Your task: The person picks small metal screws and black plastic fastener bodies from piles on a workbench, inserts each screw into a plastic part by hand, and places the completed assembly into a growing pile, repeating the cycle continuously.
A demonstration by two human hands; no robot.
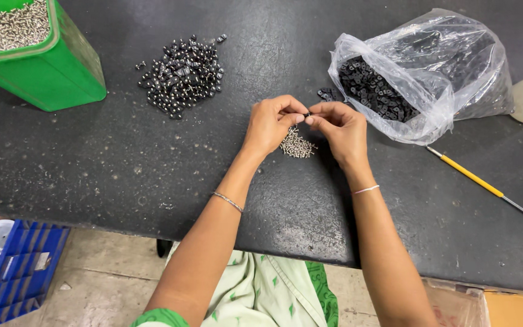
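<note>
Both forearms come up from the near edge, left hand [272, 124] and right hand [341, 128] pinching one tiny black part [307, 114] between fingertips right above a little screw pile [297, 145] on the dark table [122, 175], clear bag [422, 75] off right.

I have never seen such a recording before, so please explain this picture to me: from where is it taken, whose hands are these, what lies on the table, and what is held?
There is no machine here. One camera on a person's head looks down at their own two bare hands. The left hand and right hand meet fingertip to fingertip, pinching a tiny black part between them.

On the dark table, below the hands, lies a small heap of silver screws. Further away are a pile of dark assembled pieces, a green bin filled with silver screws, a clear plastic bag of black parts, and a yellow-handled tool.
</note>
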